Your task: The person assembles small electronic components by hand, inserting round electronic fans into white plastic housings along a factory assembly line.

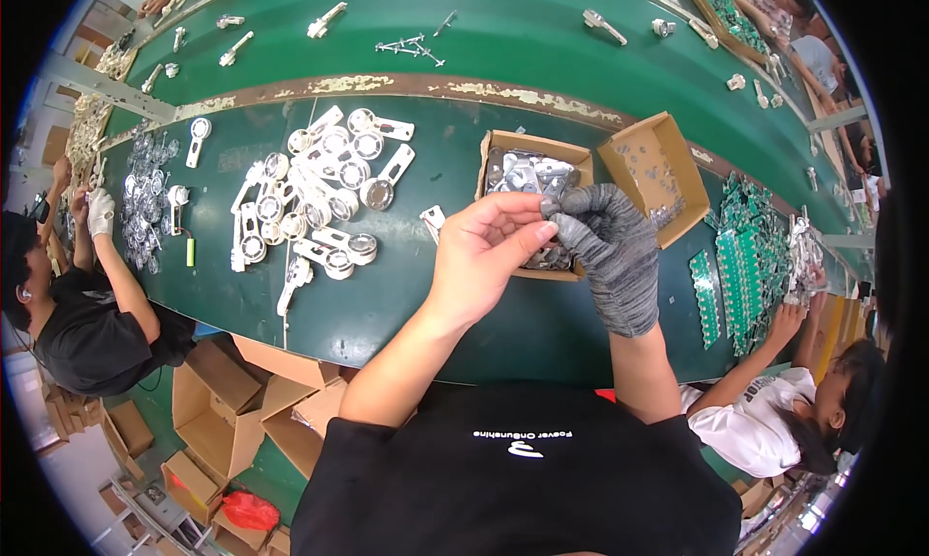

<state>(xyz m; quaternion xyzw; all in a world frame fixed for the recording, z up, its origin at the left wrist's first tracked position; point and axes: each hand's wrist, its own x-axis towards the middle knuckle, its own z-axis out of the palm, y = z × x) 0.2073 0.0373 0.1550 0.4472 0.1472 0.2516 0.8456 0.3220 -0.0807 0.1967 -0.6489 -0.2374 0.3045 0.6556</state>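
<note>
My left hand (492, 253), bare, and my right hand (614, 256), in a grey knitted glove, meet above a small cardboard box (492, 152). The fingertips of both are pinched on a small grey piece (550, 209), too small to make out its kind. Silvery metal parts (527, 173) fill the box below, partly hidden by my hands. Just left of my left hand, a small white part (433, 219) lies on the dark green table.
White handheld fan-like housings (329, 183) lie heaped to the left. An opened cardboard box (646, 169) holding small pieces tilts at the right, near green circuit boards (740, 275). Co-workers sit at left (82, 314) and right (774, 411). Beyond runs a green belt (503, 43) carrying parts.
</note>
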